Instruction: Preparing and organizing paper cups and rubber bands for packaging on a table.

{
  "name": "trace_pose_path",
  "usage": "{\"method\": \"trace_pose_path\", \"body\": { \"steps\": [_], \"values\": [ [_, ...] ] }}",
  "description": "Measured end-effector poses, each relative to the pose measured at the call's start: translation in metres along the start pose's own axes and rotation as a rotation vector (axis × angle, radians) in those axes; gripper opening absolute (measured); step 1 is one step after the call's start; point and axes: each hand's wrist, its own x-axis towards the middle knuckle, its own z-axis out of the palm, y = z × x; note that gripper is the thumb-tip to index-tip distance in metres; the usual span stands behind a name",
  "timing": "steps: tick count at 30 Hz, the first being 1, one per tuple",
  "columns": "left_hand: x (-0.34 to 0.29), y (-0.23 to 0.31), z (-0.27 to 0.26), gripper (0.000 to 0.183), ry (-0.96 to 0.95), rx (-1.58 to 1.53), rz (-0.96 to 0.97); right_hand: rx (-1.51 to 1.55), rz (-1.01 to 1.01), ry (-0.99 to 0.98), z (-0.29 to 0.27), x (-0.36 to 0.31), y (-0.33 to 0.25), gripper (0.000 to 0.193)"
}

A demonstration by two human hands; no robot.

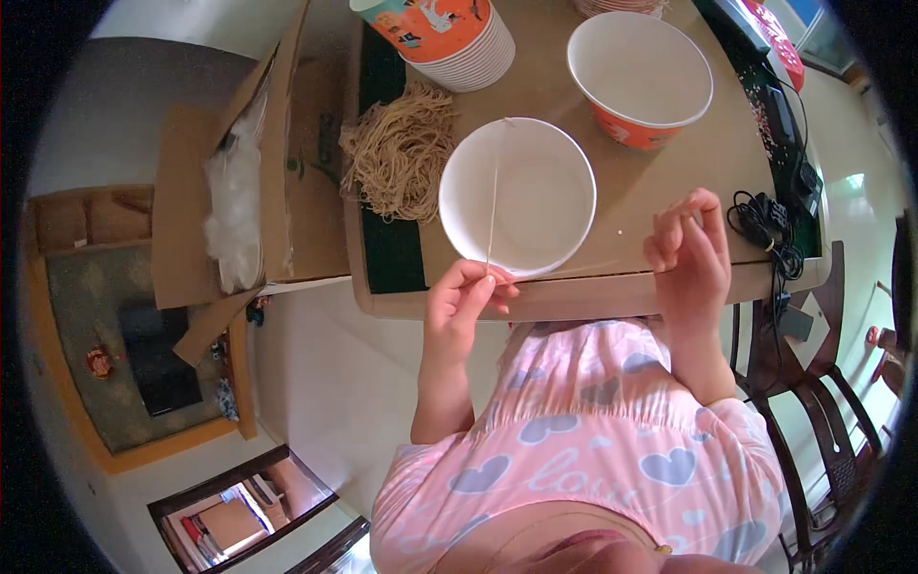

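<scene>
My left hand (464,301) pinches the lower end of a thin beige string (493,210) between thumb and fingers, at the near rim of a white-lined paper bucket (550,196). The string runs straight across the bucket's mouth to its far rim, where a small end shows. To the right, above the table's front edge, my right hand (690,253) is raised with its fingers curled in; whatever they may hold is hidden. Left of the bucket lies a loose bundle of beige strings (402,153).
A stack of orange paper buckets (464,53) lies at the back left, and another orange bucket (650,81) stands back right. An open cardboard box (316,201) with plastic lining adjoins the table's left side. Black cables (770,230) lie along the right edge, near a chair (813,402).
</scene>
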Motion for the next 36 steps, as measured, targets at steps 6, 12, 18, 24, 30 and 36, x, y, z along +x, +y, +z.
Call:
{"method": "trace_pose_path", "body": {
  "steps": [6, 12, 18, 24, 30, 36],
  "values": [
    [0.011, 0.009, 0.025, 0.039, 0.181, 0.644, 0.368, -0.219, 0.135, -0.222, -0.005, -0.012, -0.009, 0.011],
    [0.050, 0.012, 0.030, 0.023, 0.127, 1.353, 0.767, -0.168, 0.284, -0.610, 0.041, -0.025, -0.009, 0.007],
    [0.084, 0.010, 0.064, 0.013, 0.188, 1.098, 0.621, -0.120, 0.465, -1.137, 0.066, -0.034, 0.038, 0.008],
    [0.086, 0.035, 0.049, 0.021, -0.044, 0.692, 0.182, -0.283, 0.262, -0.717, 0.030, -0.005, 0.049, 0.017],
    [0.087, 0.041, 0.032, 0.038, -0.239, 0.595, 0.155, -0.332, 0.046, -0.351, 0.003, 0.019, 0.071, 0.021],
    [0.084, 0.046, 0.034, 0.036, -0.222, 0.361, 0.093, -0.449, -0.073, -0.216, -0.008, 0.029, 0.080, 0.009]
  ]
}}
